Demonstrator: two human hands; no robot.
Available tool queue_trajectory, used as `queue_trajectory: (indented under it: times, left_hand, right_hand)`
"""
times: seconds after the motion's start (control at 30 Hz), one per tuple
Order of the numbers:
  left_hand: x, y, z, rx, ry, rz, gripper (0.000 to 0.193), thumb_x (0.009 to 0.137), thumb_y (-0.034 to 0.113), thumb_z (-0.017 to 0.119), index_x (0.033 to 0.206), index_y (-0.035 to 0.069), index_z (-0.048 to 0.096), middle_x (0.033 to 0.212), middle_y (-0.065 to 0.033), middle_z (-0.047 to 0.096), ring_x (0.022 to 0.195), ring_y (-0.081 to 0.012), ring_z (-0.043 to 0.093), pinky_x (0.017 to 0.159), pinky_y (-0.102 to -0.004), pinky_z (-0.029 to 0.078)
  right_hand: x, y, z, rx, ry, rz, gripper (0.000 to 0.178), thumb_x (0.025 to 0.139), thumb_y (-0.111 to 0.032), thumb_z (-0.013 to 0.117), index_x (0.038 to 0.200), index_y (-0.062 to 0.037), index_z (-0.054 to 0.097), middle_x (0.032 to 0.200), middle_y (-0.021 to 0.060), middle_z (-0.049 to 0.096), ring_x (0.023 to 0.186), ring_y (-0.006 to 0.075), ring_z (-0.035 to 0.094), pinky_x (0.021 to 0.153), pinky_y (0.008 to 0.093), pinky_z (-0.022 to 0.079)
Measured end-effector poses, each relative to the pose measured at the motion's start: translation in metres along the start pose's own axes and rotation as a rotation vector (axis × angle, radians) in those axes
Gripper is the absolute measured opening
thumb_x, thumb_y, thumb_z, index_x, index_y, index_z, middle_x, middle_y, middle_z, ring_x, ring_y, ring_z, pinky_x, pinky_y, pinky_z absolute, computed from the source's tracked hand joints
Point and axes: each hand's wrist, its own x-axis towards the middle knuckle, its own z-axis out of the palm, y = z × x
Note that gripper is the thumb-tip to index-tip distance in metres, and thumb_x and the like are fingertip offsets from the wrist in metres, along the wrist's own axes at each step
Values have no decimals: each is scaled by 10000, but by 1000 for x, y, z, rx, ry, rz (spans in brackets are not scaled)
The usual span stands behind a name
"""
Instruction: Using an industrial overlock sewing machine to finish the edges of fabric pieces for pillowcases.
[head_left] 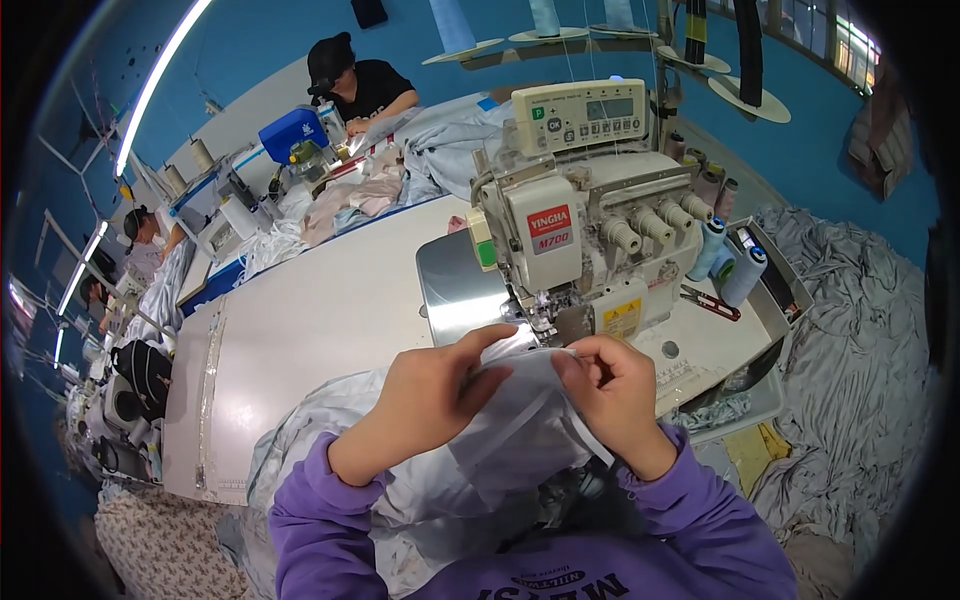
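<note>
A pale grey-white cloth (pixel 520 430) lies gathered over my lap and the table's front edge, its upper edge raised just before the overlock sewing machine (pixel 590 220). My right hand (pixel 610 390) pinches that edge between thumb and curled fingers. At the cloth's left part is my left hand (pixel 435 390), its thumb and forefinger spread apart and the forefinger pointing toward the presser foot (pixel 543 325). The cloth hides the other fingers of my left hand. Left of the needle area shines a metal plate (pixel 460 290).
Scissors-like red-handled snips (pixel 712 303) and blue thread spools (pixel 742 277) lie right of the machine. Grey cloth is heaped (pixel 850 370) at the far right. A person in black (pixel 370 95) works at another table behind. A white tabletop (pixel 290 350) extends left.
</note>
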Motion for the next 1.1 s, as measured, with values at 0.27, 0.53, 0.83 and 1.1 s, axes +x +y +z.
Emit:
queue_trajectory:
  times: [0.27, 0.53, 0.83, 1.1]
  left_hand:
    - [15, -25, 11, 148, 137, 435, 257, 755, 109, 691, 1006, 163, 686, 607, -35, 458, 488, -187, 477, 434, -303, 369]
    - [22, -25, 15, 164, 177, 384, 148, 807, 203, 660, 951, 198, 693, 600, -29, 423, 469, -202, 466, 408, -330, 361]
    - [16, -22, 11, 129, 160, 350, 136, 797, 192, 672, 927, 156, 694, 639, -36, 451, 500, -211, 471, 431, -336, 367]
    - [7, 22, 24, 182, 137, 695, 424, 697, 65, 639, 1121, 64, 614, 1269, -100, 495, 1153, -240, 501, 925, -364, 451]
  right_hand:
    - [19, 3, 4, 93, 0, 215, 166, 836, -124, 652, 752, -7, 569, 600, -66, 460, 552, 13, 363, 498, 177, 310]
    - [25, 12, 6, 50, 49, 187, 168, 845, -120, 639, 748, 1, 574, 602, -58, 483, 562, 16, 406, 511, 183, 344]
    - [-17, -13, -18, -124, -107, 175, 380, 765, -50, 653, 1127, -17, 542, 663, 7, 501, 581, 104, 502, 573, 230, 433]
    - [-71, -40, -18, -351, -235, -583, 387, 660, 27, 619, 1033, -73, 628, 626, 30, 505, 497, 187, 519, 434, 305, 416]
